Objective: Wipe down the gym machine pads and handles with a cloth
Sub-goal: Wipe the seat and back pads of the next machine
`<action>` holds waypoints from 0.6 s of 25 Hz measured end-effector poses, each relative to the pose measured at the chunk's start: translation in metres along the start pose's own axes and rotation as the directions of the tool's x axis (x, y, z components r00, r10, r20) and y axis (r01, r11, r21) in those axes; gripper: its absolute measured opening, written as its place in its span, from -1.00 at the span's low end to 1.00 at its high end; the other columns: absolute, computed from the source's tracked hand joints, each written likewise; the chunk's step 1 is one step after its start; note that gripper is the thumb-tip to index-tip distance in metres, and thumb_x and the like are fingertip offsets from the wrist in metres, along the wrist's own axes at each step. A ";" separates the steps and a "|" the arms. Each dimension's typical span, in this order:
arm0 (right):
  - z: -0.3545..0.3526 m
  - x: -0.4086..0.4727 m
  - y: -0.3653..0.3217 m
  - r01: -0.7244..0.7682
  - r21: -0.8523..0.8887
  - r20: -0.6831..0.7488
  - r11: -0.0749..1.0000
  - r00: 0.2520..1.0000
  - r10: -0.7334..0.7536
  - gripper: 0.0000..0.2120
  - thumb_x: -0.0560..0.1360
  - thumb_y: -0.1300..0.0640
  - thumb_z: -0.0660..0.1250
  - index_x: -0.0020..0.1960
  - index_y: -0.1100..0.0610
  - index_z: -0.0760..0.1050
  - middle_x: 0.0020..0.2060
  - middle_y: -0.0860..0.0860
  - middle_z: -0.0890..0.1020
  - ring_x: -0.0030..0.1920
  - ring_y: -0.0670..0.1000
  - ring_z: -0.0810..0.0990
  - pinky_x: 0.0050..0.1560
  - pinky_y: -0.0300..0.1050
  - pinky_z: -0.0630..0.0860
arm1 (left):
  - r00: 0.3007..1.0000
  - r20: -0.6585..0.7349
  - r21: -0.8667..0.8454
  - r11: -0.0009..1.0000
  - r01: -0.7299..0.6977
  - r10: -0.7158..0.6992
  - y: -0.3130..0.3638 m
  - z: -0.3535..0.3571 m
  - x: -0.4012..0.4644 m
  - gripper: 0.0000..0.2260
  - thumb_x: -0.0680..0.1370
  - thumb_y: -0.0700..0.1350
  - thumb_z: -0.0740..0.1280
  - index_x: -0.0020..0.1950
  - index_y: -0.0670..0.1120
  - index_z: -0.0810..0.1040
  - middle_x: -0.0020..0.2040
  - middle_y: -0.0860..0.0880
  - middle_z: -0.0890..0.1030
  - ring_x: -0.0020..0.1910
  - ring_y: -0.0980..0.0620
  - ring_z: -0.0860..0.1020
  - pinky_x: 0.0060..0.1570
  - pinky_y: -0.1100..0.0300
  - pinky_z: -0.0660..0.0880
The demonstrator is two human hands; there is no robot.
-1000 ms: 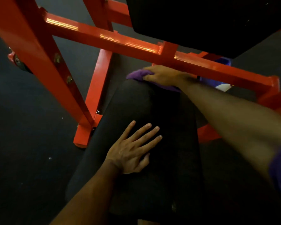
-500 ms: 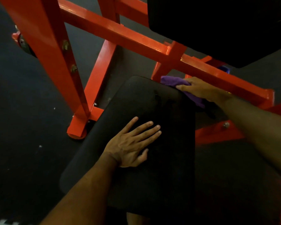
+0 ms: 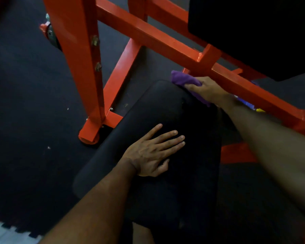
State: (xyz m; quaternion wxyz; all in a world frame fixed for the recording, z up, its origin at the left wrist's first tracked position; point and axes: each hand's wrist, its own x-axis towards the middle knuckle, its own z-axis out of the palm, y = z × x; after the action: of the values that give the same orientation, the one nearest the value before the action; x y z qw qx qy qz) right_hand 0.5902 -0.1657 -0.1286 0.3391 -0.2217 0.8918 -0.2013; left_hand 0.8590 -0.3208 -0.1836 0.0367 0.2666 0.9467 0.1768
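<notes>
A black seat pad (image 3: pixel 165 110) of the gym machine fills the middle of the head view. My left hand (image 3: pixel 152 152) lies flat on the pad's middle, fingers straight and spread. At the pad's far right corner my right hand (image 3: pixel 207 89) grips a purple cloth (image 3: pixel 182 79) and holds it against the pad's edge, just under an orange crossbar (image 3: pixel 158 38). A second black pad (image 3: pixel 253 32) hangs at the top right.
The orange steel frame has a bolted upright (image 3: pixel 77 59) to the left with its foot (image 3: pixel 89 133) on the dark rubber floor (image 3: pixel 25 120). A purple and yellow item (image 3: pixel 250 104) shows behind the crossbar. Pale floor tiles (image 3: pixel 5 235) lie at the bottom left.
My right hand has slid the cloth along the pad's far edge, first to the right, then back a little to the left. My left hand stays flat on the pad.
</notes>
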 end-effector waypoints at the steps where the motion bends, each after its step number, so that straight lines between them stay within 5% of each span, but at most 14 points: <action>1: 0.005 0.006 -0.004 0.009 -0.026 -0.021 1.000 1.000 -0.009 -0.86 0.62 -0.04 0.32 0.12 -0.08 0.61 0.01 -0.02 0.68 0.00 -0.02 0.61 0.22 0.13 0.52 | 1.000 -0.015 0.003 1.000 -0.001 0.001 -0.001 0.000 -0.001 -0.37 0.60 0.05 0.18 0.68 0.00 0.17 0.67 0.05 0.18 0.67 0.01 0.07 0.61 -0.22 -0.07; 5: 0.012 0.036 -0.074 0.113 -0.235 -0.030 0.965 0.992 -0.123 -0.69 0.58 -0.10 0.33 0.27 -0.01 0.57 0.10 0.00 0.67 0.11 0.03 0.62 0.17 -0.05 0.49 | 1.000 -0.014 -0.015 1.000 0.015 -0.015 0.010 -0.011 0.004 -0.41 0.60 0.06 0.18 0.64 -0.01 0.27 0.63 0.03 0.28 0.64 0.01 0.18 0.62 -0.20 -0.07; 9: -0.003 0.055 -0.129 0.430 -0.526 0.247 0.734 0.903 -0.351 -0.60 0.55 -0.13 0.39 0.31 0.03 0.53 0.09 0.12 0.68 0.07 0.16 0.64 0.08 -0.01 0.52 | 0.921 -0.191 -0.030 0.940 0.339 -0.338 0.040 -0.001 -0.064 -0.48 0.70 0.12 0.13 0.64 -0.05 0.28 0.64 -0.05 0.26 0.64 -0.04 0.19 0.62 -0.19 0.01; 12: 0.010 0.066 -0.155 0.352 -0.630 0.420 0.692 0.904 -0.078 -0.66 0.57 -0.14 0.36 0.24 0.04 0.57 0.14 0.17 0.66 0.10 0.17 0.61 0.07 -0.05 0.46 | 0.881 -0.243 -0.059 0.913 0.404 -0.406 0.052 0.012 -0.105 -0.47 0.70 0.15 0.13 0.63 -0.03 0.31 0.64 -0.05 0.27 0.63 -0.03 0.20 0.59 -0.24 0.07; 15: 0.043 0.076 -0.167 0.250 -0.683 0.429 0.687 0.898 0.100 -0.62 0.60 -0.16 0.30 0.30 0.04 0.57 0.27 0.15 0.59 0.25 0.18 0.55 0.16 -0.04 0.39 | 0.857 -0.308 -0.119 0.910 0.397 -0.414 0.046 0.017 -0.096 -0.49 0.66 0.08 0.19 0.58 -0.07 0.39 0.60 -0.07 0.35 0.61 -0.04 0.26 0.57 -0.24 0.14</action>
State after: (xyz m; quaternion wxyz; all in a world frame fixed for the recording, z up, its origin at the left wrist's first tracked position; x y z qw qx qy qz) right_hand 0.6123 -0.3524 -0.1129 0.4044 -0.4133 0.7893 0.2066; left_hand 0.9661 -0.3286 -0.1857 -0.0772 0.0275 0.9695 0.2310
